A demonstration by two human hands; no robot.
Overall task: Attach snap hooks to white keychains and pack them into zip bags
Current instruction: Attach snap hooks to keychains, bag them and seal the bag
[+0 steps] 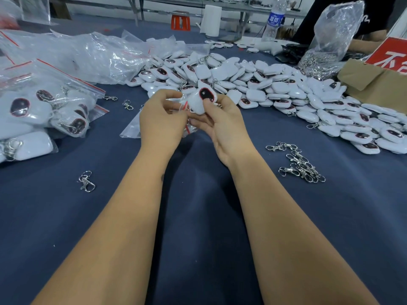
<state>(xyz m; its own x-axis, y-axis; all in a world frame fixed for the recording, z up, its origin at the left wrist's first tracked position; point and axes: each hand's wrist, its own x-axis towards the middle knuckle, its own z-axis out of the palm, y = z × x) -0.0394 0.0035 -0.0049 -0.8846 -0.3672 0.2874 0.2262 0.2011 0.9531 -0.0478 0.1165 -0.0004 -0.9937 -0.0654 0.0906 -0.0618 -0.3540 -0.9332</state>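
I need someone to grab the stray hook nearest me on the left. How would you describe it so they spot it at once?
Start from the filled zip bags along the blue table's left edge, then look nearer, beside the left forearm. There lies a lone snap hook, well apart from the tangled cluster of hooks on the right.

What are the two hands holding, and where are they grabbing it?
The right hand pinches a white keychain by its lower edge, thumb on the front. The left hand pinches the red-striped mouth of a clear zip bag.

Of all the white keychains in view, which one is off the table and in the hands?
The white keychain held up between the left hand and right hand, dark face showing; the rest lie on the table or in bags.
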